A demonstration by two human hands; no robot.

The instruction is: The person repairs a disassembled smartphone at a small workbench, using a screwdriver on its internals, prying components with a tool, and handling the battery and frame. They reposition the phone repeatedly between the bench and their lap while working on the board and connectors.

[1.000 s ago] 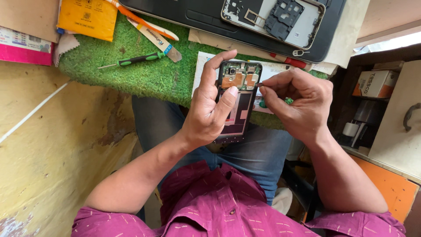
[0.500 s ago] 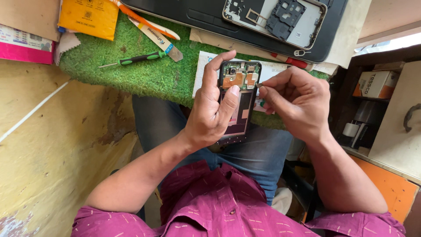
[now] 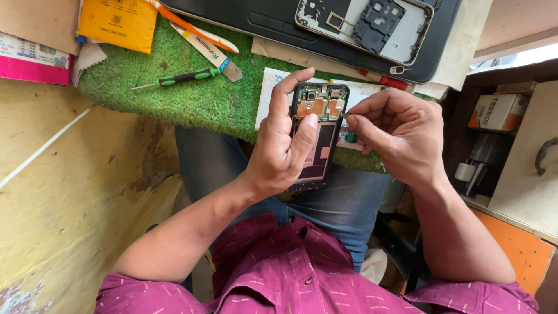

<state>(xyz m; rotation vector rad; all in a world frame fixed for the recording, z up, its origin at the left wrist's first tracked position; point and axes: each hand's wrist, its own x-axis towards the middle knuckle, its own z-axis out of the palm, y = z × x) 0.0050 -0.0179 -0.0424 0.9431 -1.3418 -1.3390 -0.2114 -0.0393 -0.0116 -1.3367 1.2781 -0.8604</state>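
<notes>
- The left hand (image 3: 279, 151) is wrapped around an opened phone (image 3: 318, 136), thumb pressed across its exposed interior, index finger stretched up along its left edge.
- The phone is held above the lap, at the near edge of the green turf mat (image 3: 174, 99). Its back cover is off; copper-coloured shields and a camera module show at its far end.
- The palm and thumb hide the phone's lower left part; its near end is partly covered by the heel of the hand.
- The right hand (image 3: 395, 136) is curled, thumb and index fingertips pressed together on a small thin tool tip (image 3: 344, 116) touching the phone's upper right edge. The tool is almost wholly hidden in the fingers, so its kind cannot be told.
- A white paper sheet (image 3: 270, 87) lies under the phone on the mat, mostly covered by both hands.
- A dark tray (image 3: 279, 26) lies along the far edge, cut off by the frame's top. It holds a detached phone frame (image 3: 372, 29) with a dark inner plate.
- On the mat: a green-handled screwdriver (image 3: 180, 77) at far left and, beside it, a flat blade tool (image 3: 209, 52) crossed by an orange tool (image 3: 197, 32).
- A yellow packet (image 3: 116, 23) and a pink-edged box (image 3: 32, 58) sit at far left, both cut off.
- A shelf at right holds a small carton (image 3: 499, 111); items below it are in shadow and hard to make out.
</notes>
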